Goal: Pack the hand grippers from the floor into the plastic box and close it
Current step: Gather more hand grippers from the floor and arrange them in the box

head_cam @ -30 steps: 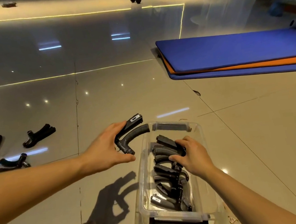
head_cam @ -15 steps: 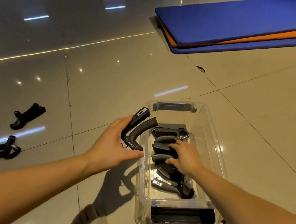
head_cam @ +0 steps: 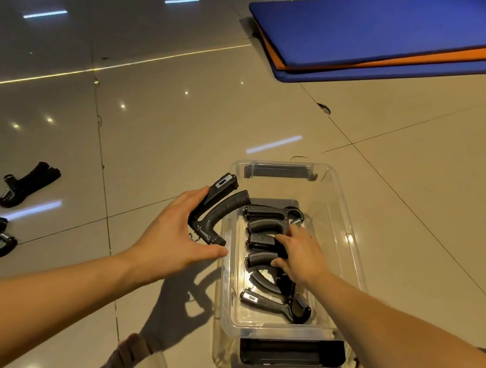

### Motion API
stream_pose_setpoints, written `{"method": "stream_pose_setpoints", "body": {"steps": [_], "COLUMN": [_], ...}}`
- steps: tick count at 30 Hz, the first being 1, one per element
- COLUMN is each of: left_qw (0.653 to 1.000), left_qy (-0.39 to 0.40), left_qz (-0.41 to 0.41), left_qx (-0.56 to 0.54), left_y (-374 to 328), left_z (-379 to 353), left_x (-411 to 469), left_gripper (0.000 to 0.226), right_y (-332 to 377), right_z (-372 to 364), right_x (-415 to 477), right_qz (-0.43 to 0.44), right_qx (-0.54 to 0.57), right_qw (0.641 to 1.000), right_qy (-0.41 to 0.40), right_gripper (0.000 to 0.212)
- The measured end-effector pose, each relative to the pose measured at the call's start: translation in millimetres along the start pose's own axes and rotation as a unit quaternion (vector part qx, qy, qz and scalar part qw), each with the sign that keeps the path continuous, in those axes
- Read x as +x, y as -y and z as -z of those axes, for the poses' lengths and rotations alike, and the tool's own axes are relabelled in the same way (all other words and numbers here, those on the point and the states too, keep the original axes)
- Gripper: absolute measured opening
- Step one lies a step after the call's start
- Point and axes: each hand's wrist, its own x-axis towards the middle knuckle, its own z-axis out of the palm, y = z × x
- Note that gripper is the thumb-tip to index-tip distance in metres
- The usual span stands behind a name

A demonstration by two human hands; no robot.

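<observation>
Judging by its moulded black handles and steel spring, the gripper (head_cam: 217,208) in the left hand (head_cam: 169,243) should be stiff, fairly light and tacky rather than slick, and unlikely to suffer from a short drop. The handles look the best place to take hold, since the spring end gives little purchase and could pinch. That hand's grip is closed round the hinge end, thumb under and fingers over, holding it just over the left rim of the box (head_cam: 347,232). The right hand (head_cam: 299,253) is down inside the box, its grip curled on one of the packed grippers (head_cam: 262,212), which lie in a row along the bottom; its own knuckles hide exactly which one it pinches. Loose grippers (head_cam: 29,187) lie on the floor (head_cam: 167,132) well to the left, one cut off by the frame edge, so more may lie out of view. No lid shows, and the dark part at the box's near end is hard to identify.
</observation>
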Motion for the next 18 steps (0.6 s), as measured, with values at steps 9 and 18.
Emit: {"method": "stream_pose_setpoints", "body": {"steps": [9, 18], "left_qw": [1.000, 1.000], "left_qy": [-0.001, 0.020], "left_qz": [0.004, -0.001], "left_qx": [-0.003, 0.001], "left_y": [1.3, -5.2], "left_z": [-1.8, 1.7], "left_x": [0.6, 0.7], "left_gripper": [0.111, 0.118], "right_y": [-1.5, 9.2], "right_z": [-6.1, 28.2], "right_x": [2.4, 0.7], "right_qz": [-0.026, -0.059], "right_qx": [0.005, 0.127], "right_qw": [1.000, 0.990], "right_qy": [0.012, -0.025], "right_gripper": [0.062, 0.061]}}
